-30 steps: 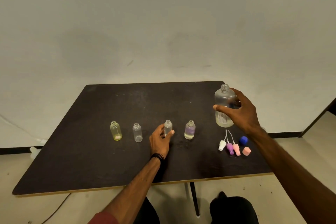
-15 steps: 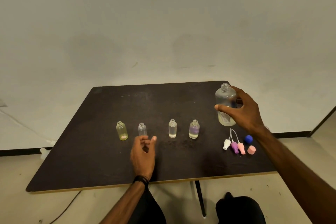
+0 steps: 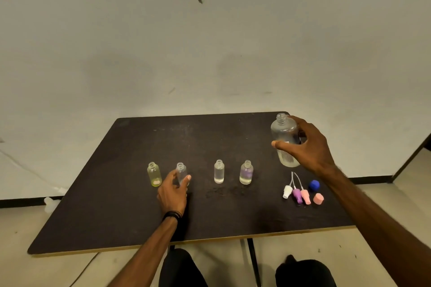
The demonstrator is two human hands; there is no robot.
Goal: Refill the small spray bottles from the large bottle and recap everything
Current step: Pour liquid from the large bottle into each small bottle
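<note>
Several small uncapped bottles stand in a row on the dark table (image 3: pixel 116 212): a yellowish one (image 3: pixel 154 174), a clear one (image 3: pixel 181 171), another clear one (image 3: pixel 219 171) and a purple-tinted one (image 3: pixel 246 172). My left hand (image 3: pixel 173 190) wraps its thumb and fingers around the second bottle from the left. My right hand (image 3: pixel 307 147) holds the large uncapped clear bottle (image 3: pixel 284 133) upright just above the table's right side; a little liquid sits at its bottom.
Loose caps lie at the right front: white (image 3: pixel 287 191), purple (image 3: pixel 297 195) and pink (image 3: pixel 305 196) spray tops with tubes, a blue cap (image 3: pixel 314 185) and a pink cap (image 3: pixel 318 198). The table's front edge runs close to my knees.
My left hand let go of the third small bottle, drew back, then moved left and closed around the second one. The right hand kept the large bottle in place.
</note>
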